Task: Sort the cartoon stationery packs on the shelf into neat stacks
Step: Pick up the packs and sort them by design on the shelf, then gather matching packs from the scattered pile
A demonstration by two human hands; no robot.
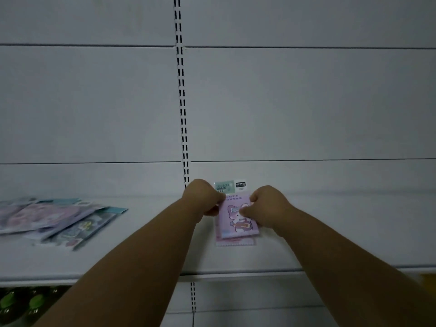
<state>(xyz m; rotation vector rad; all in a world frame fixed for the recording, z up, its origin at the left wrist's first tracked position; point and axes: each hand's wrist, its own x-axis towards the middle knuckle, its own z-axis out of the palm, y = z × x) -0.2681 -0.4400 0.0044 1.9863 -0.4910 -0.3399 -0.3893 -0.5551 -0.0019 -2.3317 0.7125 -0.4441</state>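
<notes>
A pink cartoon stationery pack (233, 223) with a mint header card lies on the white shelf (141, 251), near its middle. It sits on top of another pink pack whose lower edge shows beneath it. My left hand (204, 198) pinches the pack's left edge. My right hand (266, 204) pinches its right side, thumb on the front. A loose pile of pastel cartoon packs (56, 218) lies fanned out at the shelf's left.
Behind the shelf stands a white back panel with a slotted upright (182, 109). Green-capped bottles (21, 303) stand on the level below at the lower left. A yellow object (428, 280) shows at the right edge.
</notes>
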